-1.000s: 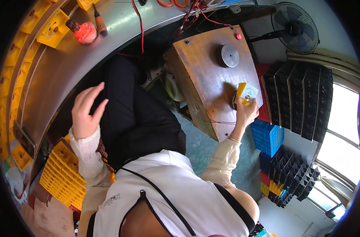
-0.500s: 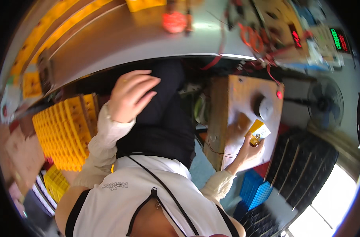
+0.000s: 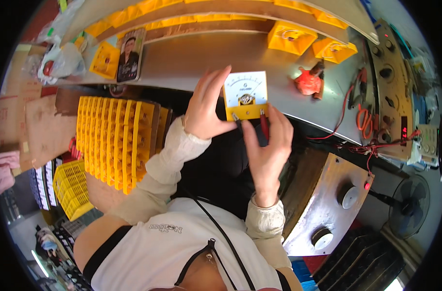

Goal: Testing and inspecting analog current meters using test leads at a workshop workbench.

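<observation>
A panel meter (image 3: pixel 245 90) with a white dial and a yellow frame is up in front of the bench edge, its dial facing me. My left hand (image 3: pixel 205 109) grips its left side, fingers along the edge and thumb near the lower corner. At the lower right, my right hand (image 3: pixel 270 153) holds the meter, with its thumb just below the frame. A red clip lead (image 3: pixel 264 125) lies against the lower right of the frame, beside the right fingers. Another small clip shows at the lower left corner; my hands partly hide what it grips.
Stacked yellow meter frames (image 3: pixel 109 140) stand at my left. A metal-topped box with round knobs (image 3: pixel 310 213) is at my right. On the bench lie a phone (image 3: pixel 129 56), a red lump (image 3: pixel 308 82), orange scissors (image 3: pixel 363 119) and a control panel (image 3: pixel 388 82). A fan (image 3: pixel 410 206) stands far right.
My right hand has brought the yellow meter from over the knobbed box to in front of the bench. My left hand, open and empty before, now grips it. The head view has shifted.
</observation>
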`<act>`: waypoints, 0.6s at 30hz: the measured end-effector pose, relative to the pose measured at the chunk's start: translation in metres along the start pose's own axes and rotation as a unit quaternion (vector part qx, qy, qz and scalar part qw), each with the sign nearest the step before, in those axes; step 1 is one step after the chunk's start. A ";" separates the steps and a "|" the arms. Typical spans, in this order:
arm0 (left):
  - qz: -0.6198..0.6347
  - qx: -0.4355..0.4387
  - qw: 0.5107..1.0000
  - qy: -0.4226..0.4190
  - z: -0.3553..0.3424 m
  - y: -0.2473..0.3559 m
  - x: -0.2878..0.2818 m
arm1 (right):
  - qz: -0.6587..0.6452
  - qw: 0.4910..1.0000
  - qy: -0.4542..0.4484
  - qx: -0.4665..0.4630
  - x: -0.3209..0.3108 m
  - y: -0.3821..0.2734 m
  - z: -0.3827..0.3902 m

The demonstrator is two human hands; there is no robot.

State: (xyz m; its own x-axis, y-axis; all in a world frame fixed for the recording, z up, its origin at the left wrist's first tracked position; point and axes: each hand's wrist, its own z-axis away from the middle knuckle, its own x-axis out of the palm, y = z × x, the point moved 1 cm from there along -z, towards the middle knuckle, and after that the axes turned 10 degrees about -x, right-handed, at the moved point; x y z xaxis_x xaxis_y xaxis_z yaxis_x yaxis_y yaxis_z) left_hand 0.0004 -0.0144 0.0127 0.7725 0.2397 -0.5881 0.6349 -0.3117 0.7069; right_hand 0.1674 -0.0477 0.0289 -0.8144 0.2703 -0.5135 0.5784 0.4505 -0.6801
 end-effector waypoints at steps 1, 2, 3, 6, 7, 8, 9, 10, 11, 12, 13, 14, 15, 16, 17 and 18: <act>0.005 -0.009 1.000 -0.016 0.000 -0.006 -0.002 | 0.035 0.999 0.002 -0.022 -0.004 0.004 0.001; 0.028 -0.038 0.998 -0.036 -0.001 -0.010 -0.002 | 0.028 1.000 -0.003 -0.003 -0.007 0.008 0.005; 0.036 -0.041 0.998 -0.034 0.000 -0.012 -0.002 | 0.024 0.999 -0.003 0.030 -0.011 0.011 0.009; 0.016 -0.014 1.000 -0.003 -0.001 -0.013 0.000 | -0.012 0.997 0.012 0.077 -0.012 0.013 0.018; 0.019 -0.002 1.000 -0.002 -0.001 -0.013 0.001 | -0.038 0.991 0.030 0.128 -0.012 0.014 0.020; 0.021 -0.006 1.000 -0.011 -0.001 -0.013 0.001 | -0.050 0.991 0.046 0.118 -0.011 0.014 0.020; 0.020 0.005 1.000 -0.001 -0.002 -0.012 0.001 | -0.051 0.991 0.040 0.118 -0.010 0.015 0.021; 0.021 0.004 1.000 0.002 -0.002 -0.012 0.002 | -0.053 0.989 0.037 0.130 -0.010 0.016 0.021; 0.017 0.000 1.000 0.002 -0.002 -0.012 0.002 | -0.055 0.988 0.035 0.141 -0.011 0.017 0.020; 0.021 0.001 1.000 0.006 -0.002 -0.012 0.002 | -0.049 0.991 0.039 0.122 -0.011 0.019 0.019; 0.019 0.003 1.000 0.009 -0.001 -0.012 0.002 | -0.050 0.991 0.035 0.122 -0.011 0.020 0.020; 0.013 0.000 1.000 0.006 -0.002 -0.012 0.001 | -0.055 0.990 0.036 0.128 -0.012 0.021 0.020; 0.018 0.005 1.000 0.016 -0.002 -0.012 0.001 | -0.059 0.989 0.038 0.134 -0.013 0.023 0.020; 0.045 -0.014 0.999 -0.003 -0.002 -0.013 0.000 | -0.060 0.989 0.024 0.135 -0.014 0.023 0.021; 0.062 -0.037 0.997 -0.027 -0.003 -0.014 0.000 | -0.060 0.989 0.011 0.135 -0.014 0.023 0.022; 0.074 -0.034 0.997 -0.019 -0.003 -0.015 -0.001 | -0.067 0.990 0.007 0.120 -0.014 0.022 0.023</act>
State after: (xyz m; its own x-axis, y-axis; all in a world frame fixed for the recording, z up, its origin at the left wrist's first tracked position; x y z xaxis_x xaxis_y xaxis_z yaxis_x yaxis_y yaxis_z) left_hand -0.0103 -0.0068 0.0037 0.8573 0.1610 -0.4890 0.5148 -0.2785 0.8108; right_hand 0.1925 -0.0612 0.0090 -0.8842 0.2351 -0.4036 0.4581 0.2681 -0.8475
